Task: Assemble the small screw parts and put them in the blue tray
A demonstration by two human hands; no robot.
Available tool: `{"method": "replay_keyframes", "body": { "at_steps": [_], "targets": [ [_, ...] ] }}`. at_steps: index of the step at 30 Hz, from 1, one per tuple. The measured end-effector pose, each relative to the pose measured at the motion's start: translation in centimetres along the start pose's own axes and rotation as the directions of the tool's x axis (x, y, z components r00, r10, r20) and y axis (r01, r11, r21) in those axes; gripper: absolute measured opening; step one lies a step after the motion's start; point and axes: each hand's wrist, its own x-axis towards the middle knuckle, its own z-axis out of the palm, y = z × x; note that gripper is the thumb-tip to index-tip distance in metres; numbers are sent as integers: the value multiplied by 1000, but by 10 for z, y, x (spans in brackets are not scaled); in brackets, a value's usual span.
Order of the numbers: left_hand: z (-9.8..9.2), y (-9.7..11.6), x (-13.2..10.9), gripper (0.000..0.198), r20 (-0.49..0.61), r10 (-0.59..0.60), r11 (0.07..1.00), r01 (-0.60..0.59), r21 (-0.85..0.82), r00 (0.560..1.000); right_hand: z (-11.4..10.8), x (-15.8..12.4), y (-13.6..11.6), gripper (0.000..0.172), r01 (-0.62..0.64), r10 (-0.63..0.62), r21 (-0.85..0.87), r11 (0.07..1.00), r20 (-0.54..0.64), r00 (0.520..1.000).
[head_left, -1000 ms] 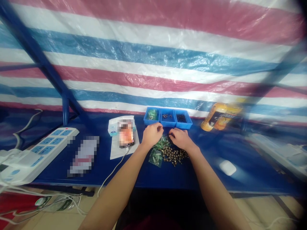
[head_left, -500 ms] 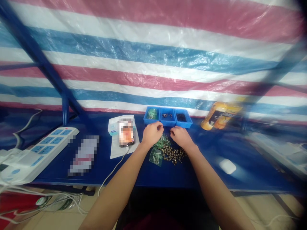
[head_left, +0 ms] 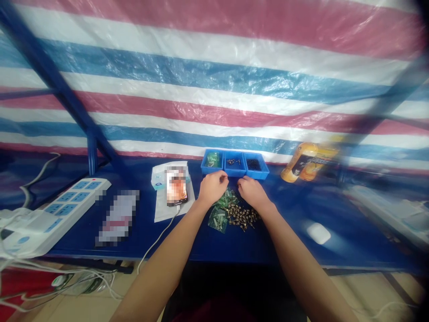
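Note:
My left hand [head_left: 213, 185] is closed in a pinch just in front of the blue bins; whatever its fingertips hold is too small to make out. Across a narrow gap, my right hand [head_left: 252, 190] has its fingers curled together, their tips partly hidden. Below the hands lies a pile of small brass-coloured metal parts [head_left: 241, 217]. Left of that pile are small green-tinted plastic bags [head_left: 219, 219] with pale pieces inside. Three joined blue bins [head_left: 234, 172] stand beyond my hands: a green bag in the left one, a few small metal pieces in the middle, dark small parts in the right.
A phone [head_left: 176, 188] on a charging cable leans against a tissue pack [head_left: 161, 179] at left. Farther left lies a white power strip [head_left: 67, 210] with cables. Orange bottles [head_left: 306, 163] stand at back right; a white rounded case [head_left: 318, 233] lies nearer.
Both hands keep nearly the same place and pose. The view has shifted very slightly; nothing else visibly moves.

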Motion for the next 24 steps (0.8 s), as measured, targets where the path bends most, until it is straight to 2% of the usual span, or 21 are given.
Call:
{"method": "replay_keyframes", "body": {
  "at_steps": [5, 15, 21, 24],
  "targets": [
    [1, -1, 0, 19, -7, 0, 1000, -1, -21, 1000, 0, 1, 2, 21, -14, 17, 92, 996, -29, 999],
    [1, -1, 1, 19, -1, 9, 999, -9, -33, 1000, 5, 2, 10, 24, 16, -4, 237, 971, -55, 998],
    [2, -3, 1, 19, -5, 19, 999, -19, -29, 1000, -2, 0, 4, 34, 46, -43, 149, 988, -24, 999],
    [3, -3, 1, 19, 6, 15, 999, -14, -29, 1000, -4, -1, 0, 32, 42, -42, 88, 995, 7, 999]
  ]
}}
